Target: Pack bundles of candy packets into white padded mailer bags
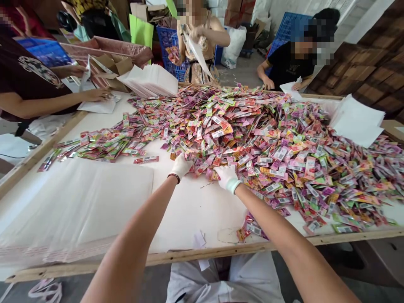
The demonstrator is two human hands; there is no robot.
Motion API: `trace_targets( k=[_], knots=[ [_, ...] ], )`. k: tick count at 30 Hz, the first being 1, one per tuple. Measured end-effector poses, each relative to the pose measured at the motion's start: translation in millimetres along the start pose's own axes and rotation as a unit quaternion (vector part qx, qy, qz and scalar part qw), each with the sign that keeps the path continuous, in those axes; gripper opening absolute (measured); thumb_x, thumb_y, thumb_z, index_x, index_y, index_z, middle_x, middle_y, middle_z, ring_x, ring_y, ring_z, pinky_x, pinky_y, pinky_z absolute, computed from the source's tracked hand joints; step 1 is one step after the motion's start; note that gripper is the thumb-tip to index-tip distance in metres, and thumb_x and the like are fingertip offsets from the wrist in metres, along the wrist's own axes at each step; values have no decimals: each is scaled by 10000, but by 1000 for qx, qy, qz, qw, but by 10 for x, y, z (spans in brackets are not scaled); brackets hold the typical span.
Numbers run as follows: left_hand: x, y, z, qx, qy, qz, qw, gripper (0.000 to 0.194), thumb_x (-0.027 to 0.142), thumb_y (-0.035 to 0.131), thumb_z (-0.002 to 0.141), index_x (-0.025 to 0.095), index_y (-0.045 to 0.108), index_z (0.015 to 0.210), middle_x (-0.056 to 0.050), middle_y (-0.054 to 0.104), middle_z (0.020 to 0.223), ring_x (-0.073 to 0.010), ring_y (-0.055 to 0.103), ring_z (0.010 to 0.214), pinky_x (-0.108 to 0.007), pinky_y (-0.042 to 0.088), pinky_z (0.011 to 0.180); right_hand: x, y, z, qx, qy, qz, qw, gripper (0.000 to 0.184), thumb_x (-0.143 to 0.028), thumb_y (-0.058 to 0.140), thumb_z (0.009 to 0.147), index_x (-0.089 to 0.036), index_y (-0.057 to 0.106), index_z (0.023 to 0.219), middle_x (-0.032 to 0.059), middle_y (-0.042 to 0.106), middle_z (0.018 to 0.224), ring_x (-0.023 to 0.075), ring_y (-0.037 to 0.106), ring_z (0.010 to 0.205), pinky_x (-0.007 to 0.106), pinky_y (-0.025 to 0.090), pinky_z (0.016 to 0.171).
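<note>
A large heap of small, colourful stick sachets (227, 126) covers much of the white table, in pink, purple, green and orange. At the heap's near edge, my left hand (181, 166), in a white glove, has its fingers curled in among sachets. My right hand (227, 176), gloved in white with a pale green cuff, faces it a short way to the right. Its fingers are bent onto sachets too, and a few lie between both hands. The fingertips are partly hidden by the sachets. Left of my arms lies a flat stack of clear plastic bags (78, 206).
White envelope-like bags stand in a stack (151, 80) at the back left and another (356, 120) at the right. A wooden rim (221, 251) edges the table. Co-workers are at the left and far sides; one person's hand (97, 95) rests on a white bag.
</note>
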State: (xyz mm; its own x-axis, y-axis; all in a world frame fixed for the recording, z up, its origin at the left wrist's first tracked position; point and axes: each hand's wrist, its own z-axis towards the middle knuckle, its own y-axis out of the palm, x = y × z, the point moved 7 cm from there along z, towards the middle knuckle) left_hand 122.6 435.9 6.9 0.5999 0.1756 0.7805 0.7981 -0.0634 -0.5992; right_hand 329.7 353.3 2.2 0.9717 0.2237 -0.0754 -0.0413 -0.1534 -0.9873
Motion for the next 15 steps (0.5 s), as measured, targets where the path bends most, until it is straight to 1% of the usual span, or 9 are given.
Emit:
trace_targets(
  k=[2, 4, 7, 9, 10, 11, 12, 13, 15],
  knots=[
    [0, 67, 67, -1, 6, -9, 1000, 253, 203, 692, 647, 203, 550, 856, -37, 642, 754, -176, 624, 695, -243, 480, 569, 16, 74, 11, 8, -3, 11, 1000, 494, -145, 615, 750, -151, 621, 1244, 140, 673, 1176, 324, 601, 1088, 441, 388, 937],
    [-57, 59, 54, -4, 1, -27, 1000, 264, 227, 703, 637, 205, 543, 846, -23, 626, 718, -164, 601, 633, -239, 467, 519, 57, 118, -4, 22, -6, 36, 999, 475, -146, 619, 752, -148, 633, 1227, 134, 666, 1196, 309, 593, 1116, 429, 398, 961],
    [-141, -107, -97, -5, -9, -60, 998, 283, 277, 697, 659, 195, 536, 877, 2, 611, 674, -130, 562, 527, -228, 453, 462, 157, 100, -51, 39, -9, 81, 996, 450, -134, 619, 753, -135, 648, 1202, 135, 662, 1209, 287, 595, 1139, 405, 422, 990],
    [-156, -255, -279, -23, -3, -107, 994, 277, 328, 679, 698, 182, 536, 886, -2, 620, 648, -128, 561, 481, -231, 453, 434, 222, -17, -123, 83, -10, 140, 987, 410, -123, 628, 726, -137, 668, 1134, 128, 673, 1166, 281, 608, 1110, 403, 443, 988],
    [-149, -317, -393, -40, 5, -148, 988, 281, 355, 677, 710, 176, 537, 875, -6, 620, 625, -132, 556, 451, -236, 443, 409, 242, -109, -181, 120, -14, 185, 975, 359, -126, 637, 709, -145, 680, 1065, 119, 681, 1120, 277, 616, 1077, 405, 456, 978],
    [-133, -361, -523, -60, 14, -195, 979, 293, 378, 688, 714, 171, 539, 858, -7, 615, 598, -134, 543, 420, -240, 427, 382, 255, -207, -256, 160, -18, 242, 957, 290, -136, 649, 695, -155, 685, 983, 107, 687, 1062, 271, 623, 1032, 405, 470, 960],
    [-110, -383, -667, -81, 24, -245, 966, 311, 389, 711, 707, 169, 540, 845, -3, 610, 577, -134, 530, 396, -241, 413, 363, 259, -290, -340, 194, -20, 309, 931, 226, -155, 662, 689, -165, 680, 914, 91, 689, 1005, 260, 629, 981, 402, 486, 934],
    [-81, -384, -820, -98, 33, -296, 949, 333, 383, 745, 689, 168, 541, 841, 5, 607, 571, -130, 526, 389, -239, 411, 360, 246, -340, -424, 211, -20, 379, 901, 183, -183, 674, 693, -173, 673, 875, 75, 690, 956, 247, 633, 934, 396, 501, 906],
    [-22, -291, -1143, -125, 47, -368, 920, 377, 352, 804, 657, 170, 553, 871, 20, 622, 612, -121, 559, 435, -233, 452, 413, 158, -311, -566, 188, 2, 505, 843, 177, -263, 696, 716, -180, 676, 871, 46, 694, 871, 228, 643, 856, 385, 526, 856]
  ],
)
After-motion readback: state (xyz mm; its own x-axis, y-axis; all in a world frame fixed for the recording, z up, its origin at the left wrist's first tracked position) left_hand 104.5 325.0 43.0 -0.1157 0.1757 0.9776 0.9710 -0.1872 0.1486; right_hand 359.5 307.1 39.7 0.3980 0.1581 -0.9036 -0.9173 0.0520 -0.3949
